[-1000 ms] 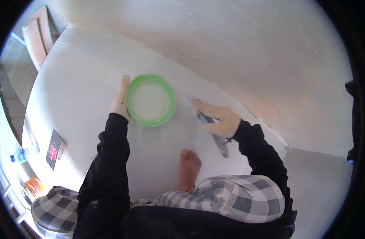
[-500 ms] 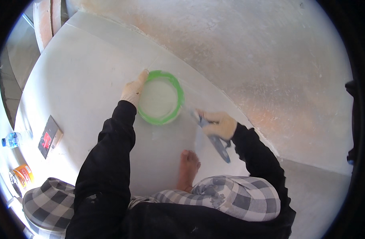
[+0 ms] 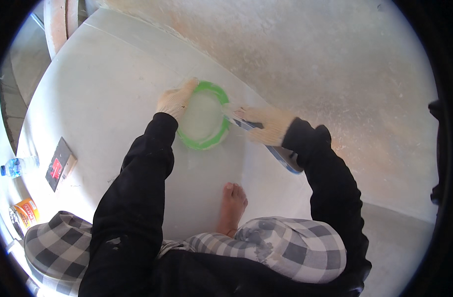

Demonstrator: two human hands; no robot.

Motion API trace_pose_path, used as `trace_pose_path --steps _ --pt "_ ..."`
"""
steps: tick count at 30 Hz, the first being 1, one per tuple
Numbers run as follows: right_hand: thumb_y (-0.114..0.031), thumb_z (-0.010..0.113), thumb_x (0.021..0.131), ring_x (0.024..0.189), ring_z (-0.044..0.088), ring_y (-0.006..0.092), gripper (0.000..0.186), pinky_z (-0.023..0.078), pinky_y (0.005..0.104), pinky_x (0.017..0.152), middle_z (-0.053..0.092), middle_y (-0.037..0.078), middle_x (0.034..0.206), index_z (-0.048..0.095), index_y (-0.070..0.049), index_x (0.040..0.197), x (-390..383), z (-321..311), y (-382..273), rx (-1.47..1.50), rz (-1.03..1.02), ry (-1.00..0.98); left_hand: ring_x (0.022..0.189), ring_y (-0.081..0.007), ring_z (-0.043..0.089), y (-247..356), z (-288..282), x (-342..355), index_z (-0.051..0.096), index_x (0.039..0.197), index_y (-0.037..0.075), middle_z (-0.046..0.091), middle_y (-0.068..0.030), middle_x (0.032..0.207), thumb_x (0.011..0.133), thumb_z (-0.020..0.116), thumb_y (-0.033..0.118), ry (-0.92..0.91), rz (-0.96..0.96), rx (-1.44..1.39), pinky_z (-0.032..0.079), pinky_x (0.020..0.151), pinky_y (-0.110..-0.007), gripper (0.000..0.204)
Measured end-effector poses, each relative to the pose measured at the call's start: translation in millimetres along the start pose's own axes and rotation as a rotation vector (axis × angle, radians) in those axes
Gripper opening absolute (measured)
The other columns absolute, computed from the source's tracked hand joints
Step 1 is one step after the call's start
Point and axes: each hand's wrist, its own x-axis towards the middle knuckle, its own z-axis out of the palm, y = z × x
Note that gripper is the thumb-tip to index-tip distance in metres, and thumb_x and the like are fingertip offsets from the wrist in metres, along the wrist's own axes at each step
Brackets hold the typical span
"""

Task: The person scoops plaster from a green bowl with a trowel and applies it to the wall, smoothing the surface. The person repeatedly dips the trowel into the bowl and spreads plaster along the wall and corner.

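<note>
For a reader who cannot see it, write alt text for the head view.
Seen from above, a crouching person's left hand grips the rim of a green basin of pale mix, while the right hand holds a blue-handled scraper at its edge. A bare foot rests on the grey floor.

the left hand is gripping the green bowl's rim while the right hand is holding a trowel beside it.

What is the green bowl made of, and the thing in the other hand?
The green bowl looks like plastic: bright even colour, thin smooth rim. The tool in the right hand seems to have a flat metal blade, grey-blue and slightly shiny, though it is partly hidden. The left hand holds the bowl's rim.
</note>
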Motion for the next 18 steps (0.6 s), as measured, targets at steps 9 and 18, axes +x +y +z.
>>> trace_pose_path --steps 9,18 --pt "-0.041 0.055 0.085 0.093 0.068 0.0348 0.055 0.053 0.0397 0.086 0.07 0.02 0.101 0.06 -0.02 0.136 26.3 -13.2 -27.6 0.065 0.243 -0.452 0.099 -0.0339 0.066 25.7 4.2 -12.3 0.074 0.103 0.0 0.071 -0.0232 0.095 0.084 0.049 0.071 -0.061 0.021 0.236 0.048 0.09 -0.041 0.078" --pt "-0.036 0.061 0.084 0.089 0.068 0.0231 0.055 0.053 0.0344 0.083 0.071 0.015 0.1 0.065 -0.001 0.126 14.0 37.5 -0.7 0.978 0.334 -0.411 0.105 -0.0402 0.064 9.9 10.6 -2.7 0.073 0.105 -0.001 0.07 -0.0263 0.104 0.087 0.044 0.072 0.02 0.005 0.249 0.045 0.097 -0.043 0.08"
